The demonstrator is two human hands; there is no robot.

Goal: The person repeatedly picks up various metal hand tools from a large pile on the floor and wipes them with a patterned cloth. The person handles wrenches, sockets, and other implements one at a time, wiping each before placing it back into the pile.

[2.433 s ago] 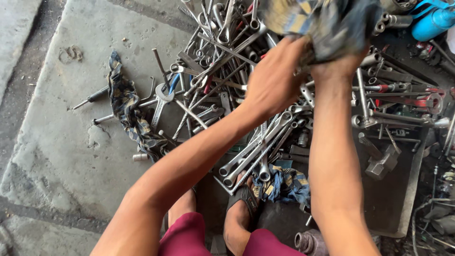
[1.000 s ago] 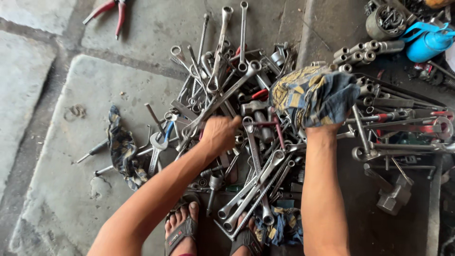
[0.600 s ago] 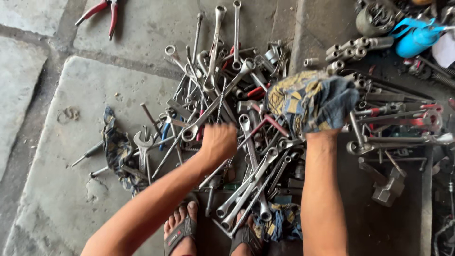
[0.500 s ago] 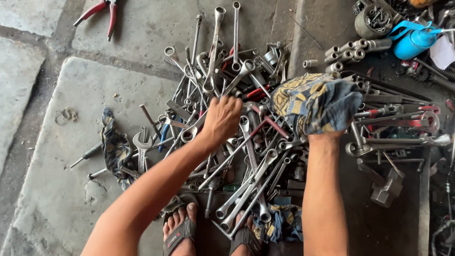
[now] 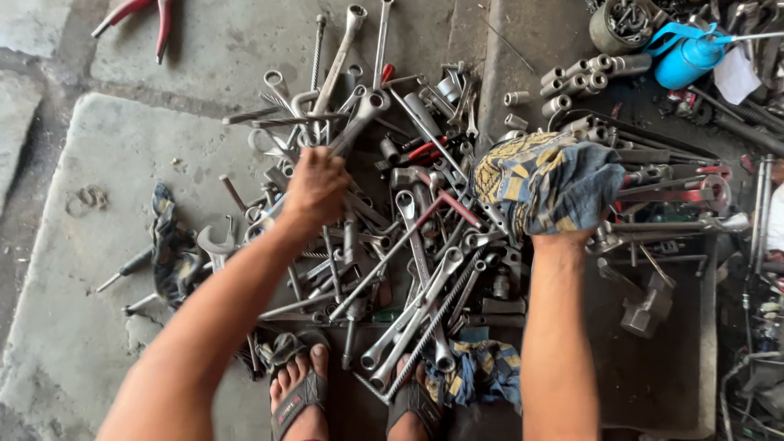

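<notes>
On the concrete floor, the left hand [image 5: 314, 186] is closed around the shank of a long ring spanner [image 5: 359, 118] whose ring end sticks up and to the right above the heap of wrenches [image 5: 408, 237]. Just right of it, the right hand [image 5: 563, 233] is buried inside a bunched yellow-and-blue rag [image 5: 547, 180], fingers hidden, so its grip cannot be told. A second rag [image 5: 167, 253] lies left of the heap. Sockets [image 5: 572, 82] sit in a row near a blue oil can [image 5: 690, 53] at top right. Red-handled pliers [image 5: 135, 16] lie at top left. Sandalled feet [image 5: 298, 392] show below.
</notes>
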